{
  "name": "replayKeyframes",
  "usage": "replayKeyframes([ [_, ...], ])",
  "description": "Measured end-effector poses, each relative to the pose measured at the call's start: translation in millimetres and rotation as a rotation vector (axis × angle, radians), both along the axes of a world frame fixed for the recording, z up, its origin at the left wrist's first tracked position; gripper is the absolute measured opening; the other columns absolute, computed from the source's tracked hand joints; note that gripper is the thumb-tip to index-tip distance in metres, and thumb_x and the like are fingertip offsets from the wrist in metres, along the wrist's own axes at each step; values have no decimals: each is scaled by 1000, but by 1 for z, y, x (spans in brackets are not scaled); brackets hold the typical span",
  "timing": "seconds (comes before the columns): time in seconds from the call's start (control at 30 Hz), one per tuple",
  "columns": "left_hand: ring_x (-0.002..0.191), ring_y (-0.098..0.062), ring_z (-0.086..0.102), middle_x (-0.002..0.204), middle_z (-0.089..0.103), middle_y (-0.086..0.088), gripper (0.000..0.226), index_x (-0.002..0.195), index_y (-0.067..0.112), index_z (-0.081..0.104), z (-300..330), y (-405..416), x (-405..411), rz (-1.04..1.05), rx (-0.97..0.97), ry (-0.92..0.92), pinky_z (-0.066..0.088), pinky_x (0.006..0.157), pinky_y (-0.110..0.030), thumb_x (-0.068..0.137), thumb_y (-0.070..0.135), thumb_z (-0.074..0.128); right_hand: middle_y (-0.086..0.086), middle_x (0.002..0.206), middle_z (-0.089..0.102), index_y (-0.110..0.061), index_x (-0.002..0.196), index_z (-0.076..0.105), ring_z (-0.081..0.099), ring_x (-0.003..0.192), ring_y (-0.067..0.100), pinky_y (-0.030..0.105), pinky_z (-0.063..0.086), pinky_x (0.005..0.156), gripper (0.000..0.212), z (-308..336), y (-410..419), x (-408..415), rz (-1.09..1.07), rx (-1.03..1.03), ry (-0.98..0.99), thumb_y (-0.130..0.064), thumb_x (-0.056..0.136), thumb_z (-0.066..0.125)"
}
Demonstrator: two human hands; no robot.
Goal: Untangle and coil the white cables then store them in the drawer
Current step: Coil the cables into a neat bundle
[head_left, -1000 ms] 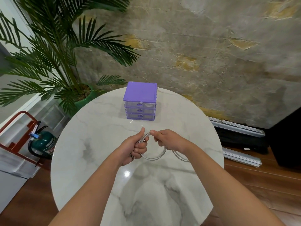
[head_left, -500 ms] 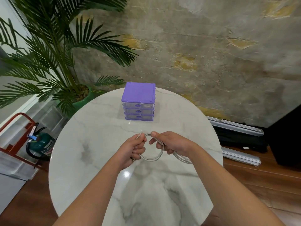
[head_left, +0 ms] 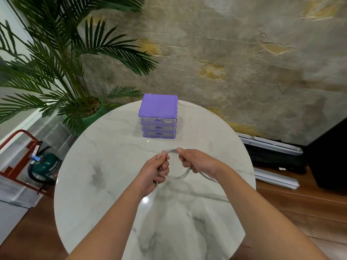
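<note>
Two-handed grip, left hand point(head_left: 154, 170) and right hand point(head_left: 197, 163), on coiled white cable point(head_left: 177, 176)

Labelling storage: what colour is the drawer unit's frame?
Purple, with clear drawer fronts, on the drawer unit; head view shows it.

Above the round white marble surface point(head_left: 105, 184), the left hand point(head_left: 153, 171) and right hand point(head_left: 197, 163) both grip a coiled white cable point(head_left: 176, 177). A purple three-drawer plastic organiser point(head_left: 158, 116) stands beyond, all drawers closed.

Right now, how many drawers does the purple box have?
3, stacked: top drawer, middle drawer, bottom drawer. All are closed, facing the hands.
</note>
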State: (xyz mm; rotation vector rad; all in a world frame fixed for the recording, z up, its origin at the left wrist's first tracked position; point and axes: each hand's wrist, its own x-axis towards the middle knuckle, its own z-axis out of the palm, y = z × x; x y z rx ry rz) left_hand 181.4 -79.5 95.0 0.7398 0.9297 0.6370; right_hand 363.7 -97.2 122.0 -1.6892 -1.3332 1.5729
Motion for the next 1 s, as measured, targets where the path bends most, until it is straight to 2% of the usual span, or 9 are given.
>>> replayKeyframes([
  [0.1,73,-12,67,89,70,3,44,99,12,62,10,1,-4,-65,70,192,19,42,-18,94,53,46,-8,63,39,-18,83,48,30,55,10,23,25,53,39,3,1,0,26,32,-102,-52,98,41],
  [0.23,105,-8,67,114,70,15,57,112,21,67,17,8,-9,-127,106,321,23,51,-28,93,64,35,-4,73,50,-18,78,48,43,66,12,24,33,62,42,6,2,-1,104,72,-290,-53,99,38],
  [0.37,99,-6,66,109,70,16,41,108,24,70,17,14,-12,-178,230,529,27,53,-27,96,54,44,3,82,54,-16,78,47,47,73,18,30,38,69,45,9,3,-6,182,59,-425,-55,99,35],
  [0.5,85,-18,58,86,64,4,43,85,21,65,13,21,-11,-289,627,930,38,66,-24,99,50,37,-1,78,52,-20,73,41,51,77,22,37,43,71,49,11,4,-13,229,81,-702,-58,99,25],
  [0.63,79,-19,56,84,59,2,54,88,13,57,11,26,-11,-418,658,1134,42,70,-31,100,56,26,3,95,63,-20,87,44,57,82,25,34,42,69,38,7,4,-19,271,124,-945,-47,104,24],
  [0.7,61,-15,46,71,51,2,51,78,14,51,17,27,-9,-417,482,1026,37,55,-26,101,52,26,4,102,65,-20,96,49,55,80,26,33,40,68,33,6,3,-21,271,143,-1005,-42,104,25],
  [0.77,48,-11,34,60,41,4,44,76,15,47,23,30,-8,-292,151,707,29,43,-20,101,49,32,3,103,66,-18,106,53,55,80,26,33,40,68,31,6,3,-21,265,151,-1034,-35,105,27],
  [0.87,48,-10,37,58,42,2,34,83,11,52,27,29,-12,-168,-171,274,34,44,-19,103,37,40,4,106,65,-16,114,53,60,87,26,32,42,68,28,10,4,-20,237,153,-1043,-28,105,29],
  [1.0,67,-9,54,75,57,3,27,94,13,65,32,23,-8,-194,-107,361,42,60,-21,103,24,42,6,110,62,-18,123,50,60,90,28,33,45,71,28,15,3,-24,250,127,-1047,-20,104,30],
])
